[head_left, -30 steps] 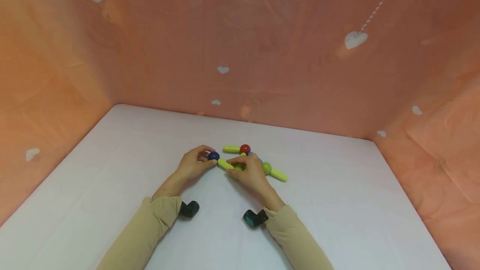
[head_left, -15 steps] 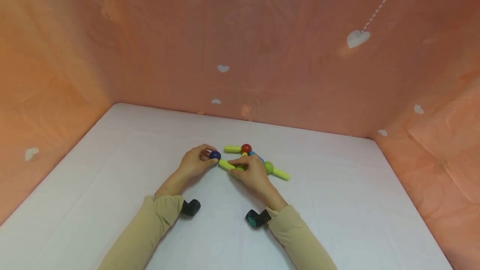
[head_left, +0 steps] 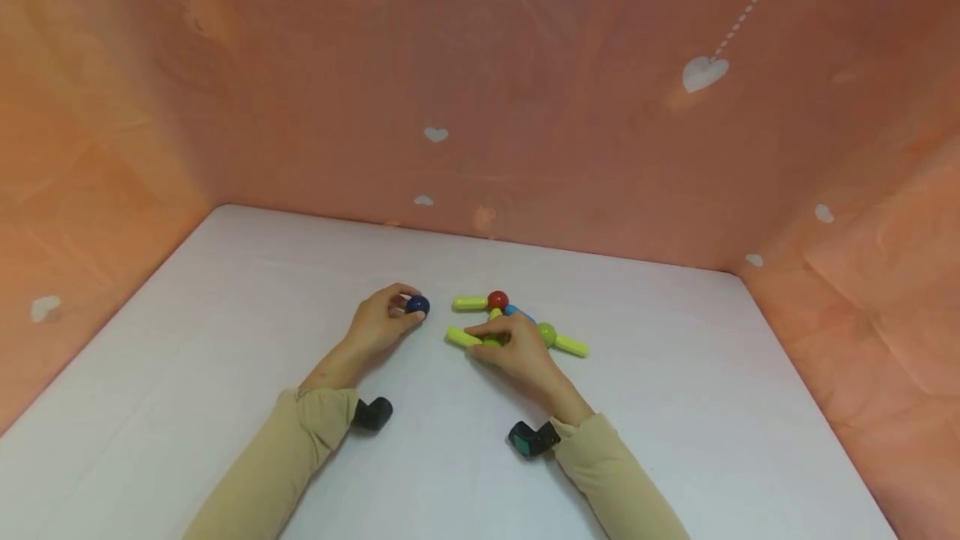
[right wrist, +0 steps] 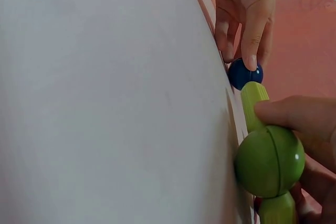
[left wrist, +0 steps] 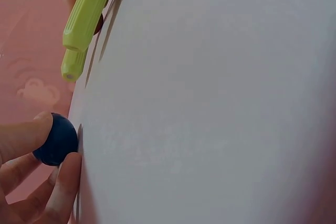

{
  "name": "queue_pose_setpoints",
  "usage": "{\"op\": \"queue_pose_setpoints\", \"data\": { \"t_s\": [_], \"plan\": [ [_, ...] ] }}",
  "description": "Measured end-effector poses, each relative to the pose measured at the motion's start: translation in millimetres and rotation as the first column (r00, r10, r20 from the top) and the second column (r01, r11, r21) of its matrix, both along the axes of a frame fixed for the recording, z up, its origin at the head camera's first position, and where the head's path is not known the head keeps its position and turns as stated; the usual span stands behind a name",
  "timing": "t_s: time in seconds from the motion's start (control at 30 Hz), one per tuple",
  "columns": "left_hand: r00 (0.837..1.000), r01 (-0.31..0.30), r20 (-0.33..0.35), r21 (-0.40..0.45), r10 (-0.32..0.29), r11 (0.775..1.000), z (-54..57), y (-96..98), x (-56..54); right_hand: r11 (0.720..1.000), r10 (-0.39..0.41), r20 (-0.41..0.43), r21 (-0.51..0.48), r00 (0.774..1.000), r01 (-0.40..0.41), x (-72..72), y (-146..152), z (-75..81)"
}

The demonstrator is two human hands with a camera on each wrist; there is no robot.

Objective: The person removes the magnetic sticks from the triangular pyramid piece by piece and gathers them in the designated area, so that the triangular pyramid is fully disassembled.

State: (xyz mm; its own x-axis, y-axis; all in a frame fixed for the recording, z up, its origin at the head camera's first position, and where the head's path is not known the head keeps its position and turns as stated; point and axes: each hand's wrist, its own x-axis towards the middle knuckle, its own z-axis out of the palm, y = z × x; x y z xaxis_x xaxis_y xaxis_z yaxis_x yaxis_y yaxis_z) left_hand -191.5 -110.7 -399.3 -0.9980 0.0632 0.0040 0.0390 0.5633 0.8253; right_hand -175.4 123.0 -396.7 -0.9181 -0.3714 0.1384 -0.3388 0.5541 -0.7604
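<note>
My left hand point(head_left: 375, 326) pinches a dark blue ball point(head_left: 417, 306) between thumb and fingers, just over the white table. To its right, my right hand point(head_left: 527, 357) grips a yellow-green rod point(head_left: 459, 337) near a green ball point(right wrist: 269, 161) joined to that rod. A gap shows between the blue ball and the rod's free end in the head view; in the right wrist view the two overlap. Behind the right hand lie a red ball point(head_left: 498, 300) with another yellow-green rod point(head_left: 470, 304), a blue rod point(head_left: 521, 313) and a second green ball point(head_left: 547, 333), partly covered.
One more yellow-green rod point(head_left: 572, 346) sticks out to the right from the second green ball. The white table point(head_left: 420, 465) is bounded at the back and sides by orange cloth point(head_left: 570, 148) with pale hearts. Each wrist carries a small black camera point(head_left: 373, 414).
The blue ball has come away from the rod's end. My left hand has drawn it a little left, while my right hand and the joined pieces have shifted slightly right.
</note>
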Motion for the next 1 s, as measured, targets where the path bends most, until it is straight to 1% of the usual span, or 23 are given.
{"op": "queue_pose_setpoints", "data": {
  "t_s": [0.13,0.3,0.33,0.47,0.57,0.67,0.73,0.9,1.0],
  "plan": [
    [1.000,0.003,0.009,0.004,-0.003,1.000,-0.9,2.5,-2.0,1.000,-0.014,0.007,0.020,1.000,0.014,0.3,2.4,1.0],
    [0.998,0.020,0.055,0.005,-0.020,1.000,-0.1,0.5,-8.3,0.999,-0.017,0.016,0.031,1.000,0.016,1.4,3.5,0.5],
    [0.998,0.016,0.064,0.010,-0.016,1.000,0.4,-0.6,-10.5,0.999,-0.011,0.019,0.030,1.000,0.010,1.2,3.5,0.2],
    [0.996,-0.013,0.090,0.074,0.007,0.997,2.7,-5.5,-21.8,1.000,0.022,0.023,0.020,0.999,-0.022,0.7,4.2,-1.2],
    [0.994,-0.036,0.109,0.138,0.021,0.990,3.9,-8.4,-31.2,0.999,0.042,0.028,0.021,0.999,-0.042,0.7,5.9,-1.3],
    [0.990,-0.066,0.135,0.178,0.042,0.982,5.7,-9.2,-40.1,0.998,0.057,0.034,0.028,0.998,-0.058,0.1,7.8,-0.8],
    [0.988,-0.084,0.143,0.190,0.058,0.978,6.7,-9.0,-45.6,0.998,0.064,0.037,0.026,0.997,-0.065,-0.7,8.7,-0.4],
    [0.984,-0.116,0.153,0.180,0.089,0.977,6.8,-4.3,-57.5,0.998,0.050,0.073,0.028,0.996,-0.053,-0.4,10.5,-0.2],
    [0.986,-0.125,0.131,0.165,0.104,0.978,6.7,1.8,-65.6,0.998,0.050,0.080,0.028,0.996,-0.053,-0.4,11.7,-0.4]
  ]
}}
